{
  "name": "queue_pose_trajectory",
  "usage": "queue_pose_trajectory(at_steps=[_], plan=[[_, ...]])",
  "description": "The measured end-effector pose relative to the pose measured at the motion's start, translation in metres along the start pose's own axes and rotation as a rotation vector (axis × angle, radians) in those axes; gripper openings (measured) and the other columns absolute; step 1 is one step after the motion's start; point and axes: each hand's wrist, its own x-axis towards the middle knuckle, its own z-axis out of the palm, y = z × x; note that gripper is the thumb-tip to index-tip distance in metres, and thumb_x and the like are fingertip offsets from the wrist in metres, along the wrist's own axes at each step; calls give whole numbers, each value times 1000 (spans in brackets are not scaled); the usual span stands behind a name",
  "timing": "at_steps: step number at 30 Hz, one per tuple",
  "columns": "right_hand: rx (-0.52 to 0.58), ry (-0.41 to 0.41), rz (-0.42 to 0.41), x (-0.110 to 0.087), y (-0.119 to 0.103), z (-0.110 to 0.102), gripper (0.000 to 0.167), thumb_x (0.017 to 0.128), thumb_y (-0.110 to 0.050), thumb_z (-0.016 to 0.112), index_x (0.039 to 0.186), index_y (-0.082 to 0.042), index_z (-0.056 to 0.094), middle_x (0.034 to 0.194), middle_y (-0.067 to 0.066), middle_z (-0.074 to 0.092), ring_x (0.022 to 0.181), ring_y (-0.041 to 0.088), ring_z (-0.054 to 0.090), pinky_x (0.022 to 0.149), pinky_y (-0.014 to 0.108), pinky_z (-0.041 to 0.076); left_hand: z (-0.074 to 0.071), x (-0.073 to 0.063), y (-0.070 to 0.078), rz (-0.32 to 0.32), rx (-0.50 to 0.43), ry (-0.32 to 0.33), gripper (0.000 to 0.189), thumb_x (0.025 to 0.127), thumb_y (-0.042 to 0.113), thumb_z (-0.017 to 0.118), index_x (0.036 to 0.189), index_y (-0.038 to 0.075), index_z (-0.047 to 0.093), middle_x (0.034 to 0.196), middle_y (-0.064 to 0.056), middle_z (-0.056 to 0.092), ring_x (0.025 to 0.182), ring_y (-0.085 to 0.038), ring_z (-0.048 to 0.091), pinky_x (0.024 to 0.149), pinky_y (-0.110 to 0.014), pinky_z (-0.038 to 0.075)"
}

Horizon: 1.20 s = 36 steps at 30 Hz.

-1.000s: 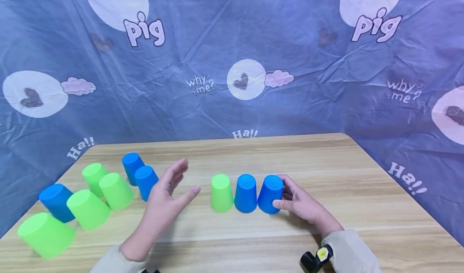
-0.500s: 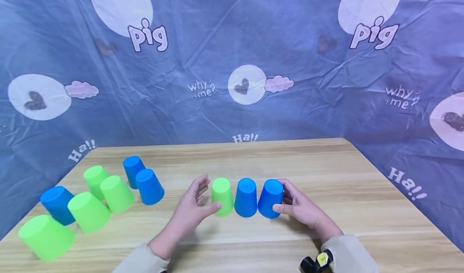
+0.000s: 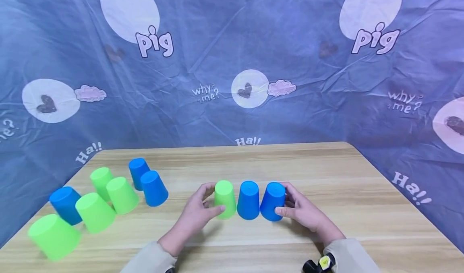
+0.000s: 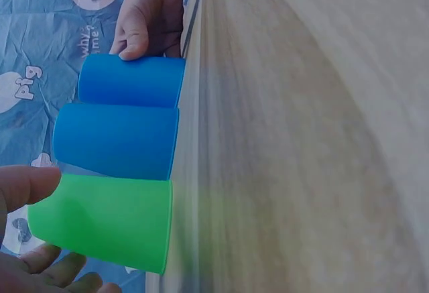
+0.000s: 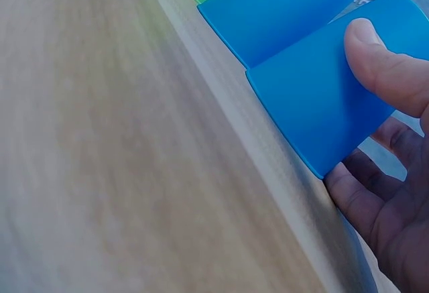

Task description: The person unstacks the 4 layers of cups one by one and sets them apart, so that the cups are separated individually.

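Note:
Three upside-down plastic cups stand in a row mid-table: a green cup (image 3: 225, 198), a middle blue cup (image 3: 248, 200) and a right-hand blue cup (image 3: 272, 201). My left hand (image 3: 197, 212) holds the green cup from the left, thumb at its front and fingers behind. In the left wrist view the thumb overlaps the edge of the green cup (image 4: 107, 222). My right hand (image 3: 302, 208) grips the right-hand blue cup; its thumb presses the wall of that blue cup (image 5: 315, 98) in the right wrist view. The two blue cups stand side by side, rims close together.
Several more upturned cups stand at the left of the wooden table (image 3: 290, 249), among them a near green cup (image 3: 54, 236), a left blue cup (image 3: 66, 205) and a farther blue cup (image 3: 154, 189). A printed blue cloth (image 3: 203, 116) hangs behind.
My left hand has moved right from beside the left-hand cups to the green cup and taken hold of it. The right hand has stayed on its blue cup.

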Motion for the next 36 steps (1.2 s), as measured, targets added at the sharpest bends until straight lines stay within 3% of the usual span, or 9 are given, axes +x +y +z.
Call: queue_pose_trajectory(at_steps=[6, 11, 19, 23, 31, 36], plan=[[-9, 15, 13, -1, 2, 0, 58, 87, -25, 64, 135, -14, 33, 132, 19, 47, 121, 44, 43, 96, 66, 35, 3, 5, -5, -22, 2, -7, 68, 77, 15, 73, 135, 2, 39, 141, -21, 39, 131, -39, 34, 105, -49, 35], [-1, 28, 14, -2, 4, 1, 59, 86, -24, 65, 135, -13, 33, 134, 20, 46, 124, 46, 40, 97, 66, 33, 6, 9, -5, -24, -4, -51, 77, 77, 17, 75, 139, 1, 32, 142, -23, 36, 131, -40, 34, 106, -50, 33], [-2, 18, -12, -2, 3, 1, 59, 87, -24, 64, 135, -11, 33, 132, 21, 47, 121, 43, 43, 97, 64, 35, 10, 10, -6, -12, -1, -57, 67, 77, 12, 73, 135, 6, 40, 136, -19, 45, 128, -39, 38, 106, -53, 32], [8, 16, -7, -1, 2, 1, 59, 87, -23, 64, 135, -11, 33, 132, 20, 46, 122, 44, 42, 97, 65, 34, 10, 12, -8, -18, 27, -47, 61, 78, 13, 73, 132, 8, 45, 134, -17, 47, 123, -39, 44, 102, -53, 38], [8, 39, 36, -1, 1, 2, 59, 86, -25, 65, 135, -14, 34, 136, 21, 44, 126, 48, 36, 98, 67, 32, 9, 15, -10, -40, 34, -65, 62, 78, 14, 73, 133, 8, 44, 136, -19, 46, 118, -41, 49, 96, -52, 43], [-12, 28, 19, -1, -1, 1, 59, 86, -24, 65, 135, -12, 33, 135, 21, 44, 125, 48, 38, 96, 67, 33, 7, 15, -10, -45, 44, -65, 62, 79, 16, 73, 133, 9, 44, 135, -18, 46, 118, -41, 49, 95, -52, 45]])
